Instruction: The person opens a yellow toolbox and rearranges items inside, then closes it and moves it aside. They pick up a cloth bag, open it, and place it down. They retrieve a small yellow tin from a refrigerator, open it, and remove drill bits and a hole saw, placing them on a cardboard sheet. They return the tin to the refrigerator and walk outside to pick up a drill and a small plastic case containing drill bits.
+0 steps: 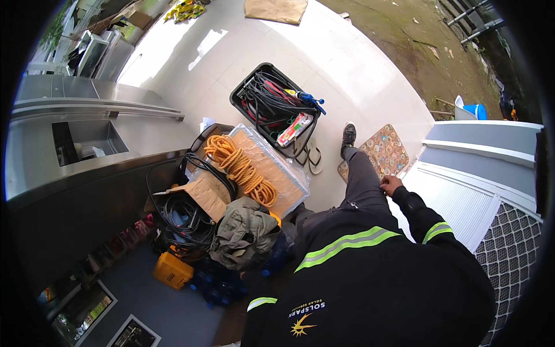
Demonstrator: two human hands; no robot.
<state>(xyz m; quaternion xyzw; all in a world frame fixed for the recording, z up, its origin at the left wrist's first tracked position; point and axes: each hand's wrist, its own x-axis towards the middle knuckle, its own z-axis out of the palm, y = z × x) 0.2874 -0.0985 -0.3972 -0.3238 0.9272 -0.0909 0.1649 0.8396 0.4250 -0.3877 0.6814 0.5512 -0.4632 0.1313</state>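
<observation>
Right hand: your right hand (391, 184) rested at your right thigh, against the grey trouser leg (363, 179); its grip looked curled together, though whether it pinched anything could not be told.
Left hand: out of sight (only the left sleeve's reflective cuff (261, 302) showed at the lower edge), so its grip could not be told.
Clothing: you wore a dark jacket with yellow-green reflective bands (347, 243) and a dark shoe (348, 135) set forward on the white tiled floor (324, 52).
Patterned mat: a round-motif mat (386, 150) lay just beside your leg, near the right hand.
White unit: a white louvred casing (457, 202) stood to your right, with a mesh panel (511, 243) further right.
Black crate: a crate (276, 107) of cables and tools sat ahead on the floor, a pair of sandals (310, 156) touching its near corner.
Orange rope: a coil (240, 169) lay on a flat wrapped panel (277, 173).
Olive bag: a bag (245, 234) slumped beside black cables (182, 217) and torn cardboard (205, 194).
Yellow case: a case (172, 270) sat low on the left.
Steel surface: a metal surface (69, 144) ran along the left.
</observation>
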